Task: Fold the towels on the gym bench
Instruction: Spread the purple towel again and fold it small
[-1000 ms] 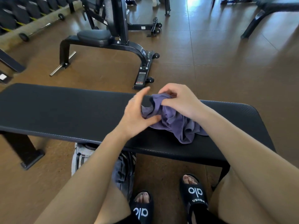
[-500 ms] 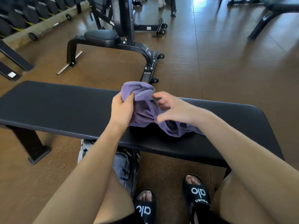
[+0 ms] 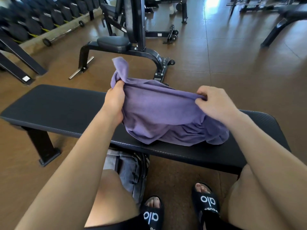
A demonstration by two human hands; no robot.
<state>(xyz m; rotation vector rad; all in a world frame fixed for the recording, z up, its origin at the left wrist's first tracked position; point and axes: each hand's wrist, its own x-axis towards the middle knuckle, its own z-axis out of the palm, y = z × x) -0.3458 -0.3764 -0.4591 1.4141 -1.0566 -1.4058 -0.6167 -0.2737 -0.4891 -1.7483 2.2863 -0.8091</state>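
Towel (image 3: 159, 112) goes from a bunched wad to a stretched top edge, left hand (image 3: 114, 100) and right hand (image 3: 214, 102) each with a grip pinching it, lower half heaped on the desk (image 3: 63, 107), ready for flattening.

Single head-mounted view: the wide-angle camera sat on the seated person's head and looked forward and steeply down, so that both forearms entered from the bottom edge and the knees and slippered feet (image 3: 206, 201) lay at the lower margin. The flat black bench (image 3: 66, 112) crossed the middle of the frame close below the lens, running left to right. Beyond it the view reached the brown floor (image 3: 232, 63), an adjustable bench (image 3: 126, 44) and a dumbbell rack (image 3: 41, 19), bent by the lens at the edges.
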